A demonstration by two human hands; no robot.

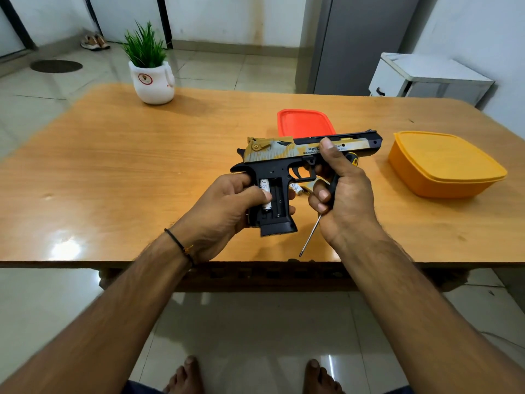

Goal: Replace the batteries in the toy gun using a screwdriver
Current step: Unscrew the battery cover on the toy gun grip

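Nearest us, at lower centre, our left hand (pixel 224 206) grips the toy gun (pixel 284 155) by its handle above the desk (pixel 142 166), thumb on a battery (pixel 264 184) in the open slot. We should press it flat, poles matched. To its right, our right hand (pixel 349 191) has its fingers (pixel 322 196) curled round barrel and screwdriver (pixel 311 236) together.

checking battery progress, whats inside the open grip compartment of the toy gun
One white battery lies in the left slot of the toy gun's compartment, its middle covered by the left hand's thumb. The slot beside it looks dark and empty, though shadow hides its depths.
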